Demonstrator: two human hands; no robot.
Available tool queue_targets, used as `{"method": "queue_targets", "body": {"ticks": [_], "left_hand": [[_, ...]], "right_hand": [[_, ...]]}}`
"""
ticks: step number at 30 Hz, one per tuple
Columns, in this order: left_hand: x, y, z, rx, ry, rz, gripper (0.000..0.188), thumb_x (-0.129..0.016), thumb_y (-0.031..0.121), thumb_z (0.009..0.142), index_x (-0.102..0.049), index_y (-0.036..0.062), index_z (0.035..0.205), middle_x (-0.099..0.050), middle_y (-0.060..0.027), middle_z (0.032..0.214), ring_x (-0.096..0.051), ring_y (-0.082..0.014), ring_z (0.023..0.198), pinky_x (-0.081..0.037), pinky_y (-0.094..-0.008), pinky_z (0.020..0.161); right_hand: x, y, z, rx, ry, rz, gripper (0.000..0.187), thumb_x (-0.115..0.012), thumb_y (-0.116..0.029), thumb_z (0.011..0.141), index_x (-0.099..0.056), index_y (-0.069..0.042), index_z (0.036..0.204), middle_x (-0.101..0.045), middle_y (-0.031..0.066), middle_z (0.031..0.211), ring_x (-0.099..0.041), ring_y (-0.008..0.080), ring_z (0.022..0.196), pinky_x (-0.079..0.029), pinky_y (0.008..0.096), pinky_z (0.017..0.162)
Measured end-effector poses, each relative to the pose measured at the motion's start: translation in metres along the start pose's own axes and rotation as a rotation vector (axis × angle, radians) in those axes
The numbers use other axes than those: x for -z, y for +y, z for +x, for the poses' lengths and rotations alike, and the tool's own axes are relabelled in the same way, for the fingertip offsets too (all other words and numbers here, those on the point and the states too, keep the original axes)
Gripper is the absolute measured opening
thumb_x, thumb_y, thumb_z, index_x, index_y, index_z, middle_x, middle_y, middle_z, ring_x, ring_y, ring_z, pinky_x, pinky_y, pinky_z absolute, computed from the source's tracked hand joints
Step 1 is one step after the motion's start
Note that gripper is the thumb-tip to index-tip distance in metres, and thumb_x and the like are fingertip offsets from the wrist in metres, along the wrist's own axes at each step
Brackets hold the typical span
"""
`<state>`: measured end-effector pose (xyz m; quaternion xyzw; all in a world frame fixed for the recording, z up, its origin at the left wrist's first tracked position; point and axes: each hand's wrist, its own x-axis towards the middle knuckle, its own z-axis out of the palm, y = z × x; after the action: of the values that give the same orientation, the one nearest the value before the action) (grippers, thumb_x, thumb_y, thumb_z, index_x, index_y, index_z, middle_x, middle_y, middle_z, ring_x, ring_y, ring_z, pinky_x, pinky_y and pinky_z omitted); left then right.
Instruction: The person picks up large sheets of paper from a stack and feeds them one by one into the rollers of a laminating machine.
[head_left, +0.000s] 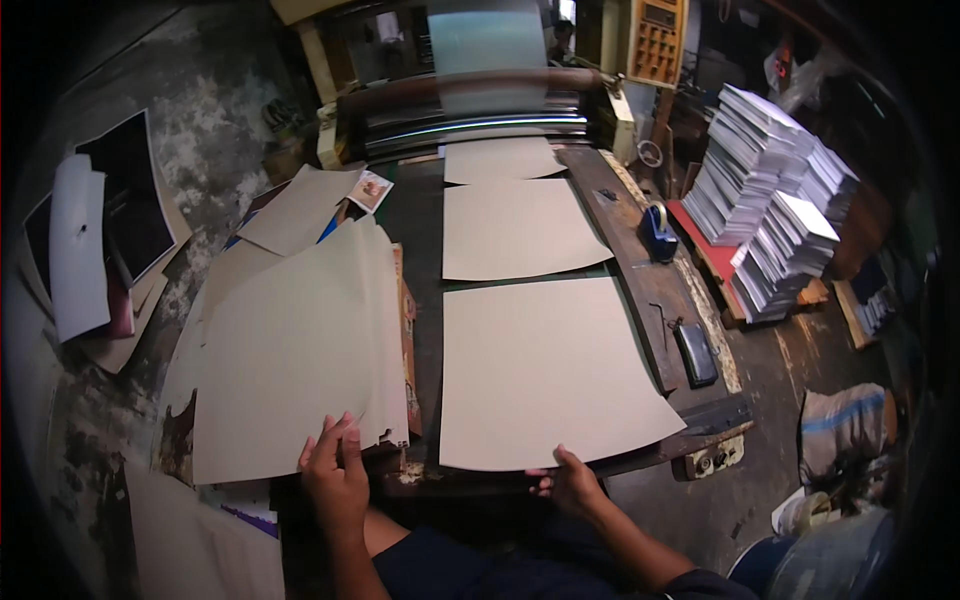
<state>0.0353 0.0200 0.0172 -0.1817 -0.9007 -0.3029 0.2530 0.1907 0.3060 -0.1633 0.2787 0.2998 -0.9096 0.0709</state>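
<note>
My left hand (338, 472) is at the near edge of a stack of greyish-beige paper sheets (290, 350). Its fingers are stretched and slightly apart, with their tips over the top sheet. At the near edge of the closest of several sheets lying in a row, my right hand (570, 485) has its thumb over that paper sheet (550, 370) and its other fingers curled at the edge. Beyond it lies a second sheet (520, 225), then a third (500, 158) reaching the rollers of a machine (475, 125).
A tape dispenser (658, 235) and a dark case (696, 354) lie along the right of the machine bed. Tall stacks of white paper (750, 165) stand on a pallet at the right. Loose large sheets (80, 245) lie at the far left. A sack (842, 430) sits at the lower right.
</note>
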Motion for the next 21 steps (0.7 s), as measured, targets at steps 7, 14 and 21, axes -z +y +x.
{"method": "queue_targets", "body": {"ticks": [7, 14, 21], "left_hand": [[0.003, -0.002, 0.011, 0.468, 0.310, -0.882, 0.038, -0.052, 0.033, 0.102, -0.064, -0.0032, 0.103, -0.066, -0.0135, 0.087, -0.057, -0.0147, 0.085, -0.043, -0.0271, 0.086], [0.031, 0.030, -0.017, -0.216, -0.197, -0.428, 0.018, -0.064, 0.030, 0.092, -0.070, 0.0140, 0.085, -0.074, -0.0046, 0.093, -0.067, -0.0273, 0.102, -0.032, -0.0460, 0.106], [0.033, 0.050, -0.024, -0.475, -0.554, -0.464, 0.021, -0.070, 0.039, 0.084, -0.075, 0.0223, 0.095, -0.074, 0.0039, 0.100, -0.060, -0.0248, 0.120, -0.014, -0.0545, 0.116]], "right_hand": [[-0.015, -0.017, 0.033, 0.189, 0.123, 0.067, 0.049, -0.044, -0.051, 0.098, -0.040, -0.010, 0.124, -0.062, 0.0202, 0.115, -0.060, 0.0207, 0.074, -0.052, 0.0424, 0.080], [-0.036, -0.029, -0.004, 0.168, 0.088, 0.133, 0.073, -0.047, -0.056, 0.094, -0.023, -0.015, 0.150, -0.051, 0.0185, 0.134, -0.060, 0.0257, 0.091, -0.053, 0.0491, 0.082], [-0.025, -0.057, -0.039, 0.280, -0.318, -0.051, 0.061, -0.060, -0.044, 0.089, -0.041, -0.002, 0.129, -0.058, 0.0163, 0.113, -0.062, 0.0235, 0.086, -0.052, 0.0393, 0.072]]}}
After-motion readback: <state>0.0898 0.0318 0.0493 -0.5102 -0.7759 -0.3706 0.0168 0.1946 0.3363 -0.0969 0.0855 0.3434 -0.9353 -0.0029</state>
